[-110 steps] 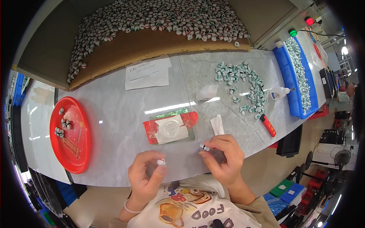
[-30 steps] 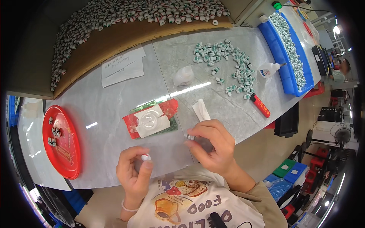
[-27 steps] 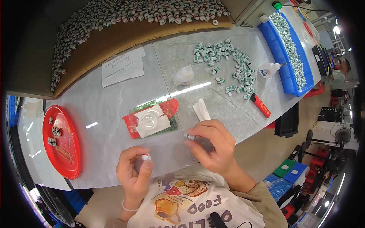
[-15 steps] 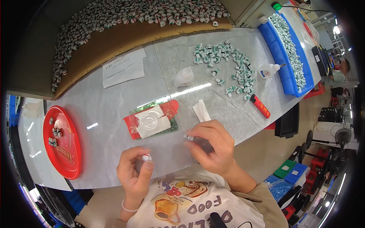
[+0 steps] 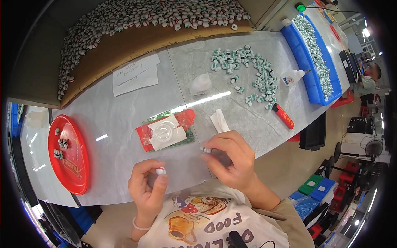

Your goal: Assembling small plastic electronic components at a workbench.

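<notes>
Above the table's front edge, my left hand is closed in a pinch on a small white round piece with a red stripe. My right hand, a little farther right, pinches a small whitish-grey piece, mostly covered by the fingertips. The two pieces are apart. Just beyond my hands is a shallow clear round dish on white paper, over a red and green wrapper. A folded white tissue lies near my right fingers.
A red tray with several small pieces is at left. Green-and-white pieces lie at back right, near a blue bin, squeeze bottles and a red lighter-like object. Many red-striped pieces fill a far shelf.
Both hands keep their grips and hold almost the same positions. The whole view has shifted very slightly.
</notes>
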Available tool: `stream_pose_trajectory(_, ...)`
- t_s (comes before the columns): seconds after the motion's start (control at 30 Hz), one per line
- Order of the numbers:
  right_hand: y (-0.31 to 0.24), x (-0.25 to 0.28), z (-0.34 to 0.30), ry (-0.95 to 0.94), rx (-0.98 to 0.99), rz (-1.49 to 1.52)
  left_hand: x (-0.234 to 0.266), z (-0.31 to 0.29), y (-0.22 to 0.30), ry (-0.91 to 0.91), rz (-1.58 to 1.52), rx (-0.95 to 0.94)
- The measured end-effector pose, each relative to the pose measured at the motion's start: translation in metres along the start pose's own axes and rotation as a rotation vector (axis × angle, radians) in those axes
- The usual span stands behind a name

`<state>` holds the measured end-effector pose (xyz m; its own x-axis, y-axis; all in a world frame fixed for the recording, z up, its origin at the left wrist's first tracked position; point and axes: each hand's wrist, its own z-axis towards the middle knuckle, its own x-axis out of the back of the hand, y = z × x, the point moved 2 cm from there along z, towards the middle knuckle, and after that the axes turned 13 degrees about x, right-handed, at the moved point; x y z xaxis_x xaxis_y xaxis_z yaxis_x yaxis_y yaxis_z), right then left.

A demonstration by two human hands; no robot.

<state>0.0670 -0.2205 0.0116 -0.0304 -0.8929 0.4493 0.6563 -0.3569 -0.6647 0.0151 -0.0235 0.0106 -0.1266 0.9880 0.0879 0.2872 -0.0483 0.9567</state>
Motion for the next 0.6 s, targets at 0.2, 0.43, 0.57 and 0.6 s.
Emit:
stream_pose_trajectory(0.2,-0.0006,0.0004,-0.0002,-0.004,0.003,0.0,0.0001,-0.0001,-0.0004,-0.002,0.01,-0.004)
stream_pose_trajectory(0.43,-0.0006,-0.0001,-0.0001,-0.009,-0.006,0.0,0.0004,0.0005,-0.0011,-0.004,0.012,-0.001)
stream_pose_trajectory(0.57,-0.0011,0.0001,0.0004,-0.009,0.012,0.001,0.0004,-0.0004,-0.0009,-0.003,0.0,0.007)
stream_pose_trajectory(0.6,-0.0023,0.0003,0.0002,-0.014,-0.001,0.001,0.0002,-0.0008,-0.0007,0.005,-0.002,0.001)
